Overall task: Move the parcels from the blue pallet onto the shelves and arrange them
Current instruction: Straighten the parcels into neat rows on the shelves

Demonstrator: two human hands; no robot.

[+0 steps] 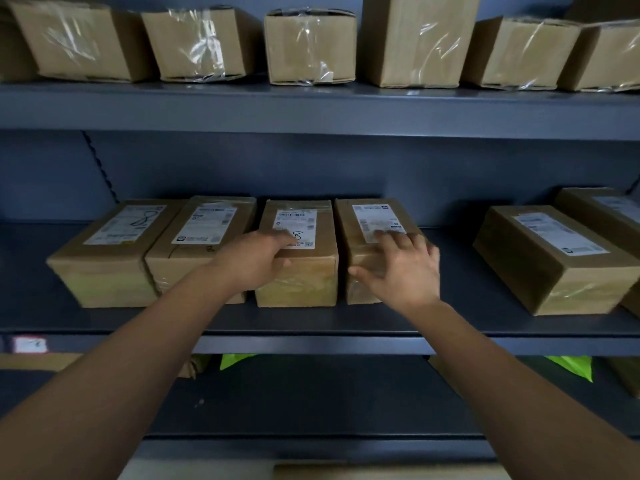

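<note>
Left hand (254,263), right hand (403,271) touch two parcels (306,284) (360,252).

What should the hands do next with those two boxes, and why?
Probably nudge the fourth box a little to the left so it sits snug in the row. The right hand rests on it, and a thin dark gap shows between it and the box marked 8, where the left hand rests.

1. Parcel (298,275) under left hand (251,263): brown cardboard; white label (294,223), black print and handwritten mark.
2. Shelf (86,317) beneath: dark grey-blue.
3. Bag (571,367) below right hand (403,271): bright green.
4. Boxes (310,46) above: brown, glossy clear tape.
</note>
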